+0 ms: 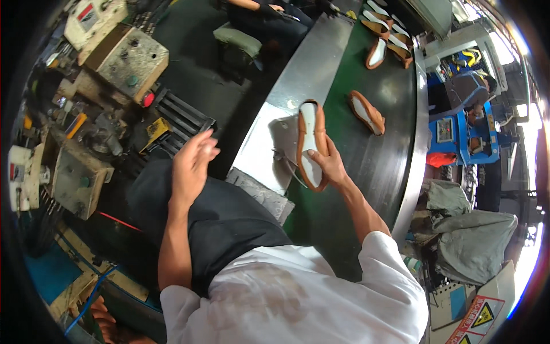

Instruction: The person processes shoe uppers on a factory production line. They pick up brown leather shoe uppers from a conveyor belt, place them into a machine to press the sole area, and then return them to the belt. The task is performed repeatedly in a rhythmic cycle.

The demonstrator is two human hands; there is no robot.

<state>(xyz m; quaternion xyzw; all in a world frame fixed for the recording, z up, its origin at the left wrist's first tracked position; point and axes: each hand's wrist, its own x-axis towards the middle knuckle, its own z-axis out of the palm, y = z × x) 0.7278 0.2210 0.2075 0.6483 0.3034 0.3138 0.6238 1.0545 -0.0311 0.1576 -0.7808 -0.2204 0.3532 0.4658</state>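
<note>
While gripped by right hand [327, 163], shoe [312, 143] sole-up.

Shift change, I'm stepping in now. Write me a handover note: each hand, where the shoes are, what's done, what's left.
Right hand: grips an orange shoe upper, sole side up, at the conveyor belt edge.
Left hand: empty, open, raised over the lap.
One similar shoe lies on the belt just beyond, several more at the far end.
Done: one shoe in hand.
Left: the shoes on the belt, untouched.

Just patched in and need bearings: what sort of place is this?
Probably a shoe factory line: the right hand holds an orange shoe upper, more uppers ride a green conveyor belt, and machines stand left.
</note>
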